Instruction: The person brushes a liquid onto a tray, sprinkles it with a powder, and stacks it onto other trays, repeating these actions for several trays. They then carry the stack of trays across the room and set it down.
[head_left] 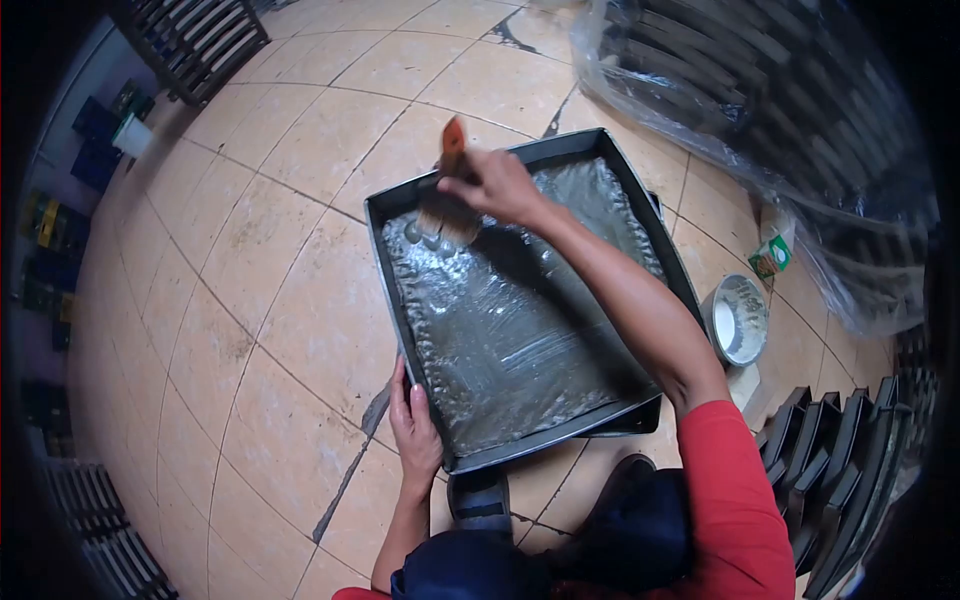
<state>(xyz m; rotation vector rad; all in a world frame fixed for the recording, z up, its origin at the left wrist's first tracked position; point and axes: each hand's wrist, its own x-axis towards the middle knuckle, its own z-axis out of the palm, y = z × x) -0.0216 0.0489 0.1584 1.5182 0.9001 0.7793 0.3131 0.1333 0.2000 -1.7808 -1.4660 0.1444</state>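
Red sleeve (740, 490); right grip (495, 187) on brush (449, 214); carton (771, 257) print (illegible).

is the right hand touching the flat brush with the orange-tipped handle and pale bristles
Touching. The head view shows the right hand gripping the brush, its thumb lying across the handle.

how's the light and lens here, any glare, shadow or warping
All in the head view: glare whitens the wet coating near the brush; a dark shadow lies across it below the right hand; lines on the floor curve, wide-lens style, toward black corners; the plastic sheet at upper right looks dim.
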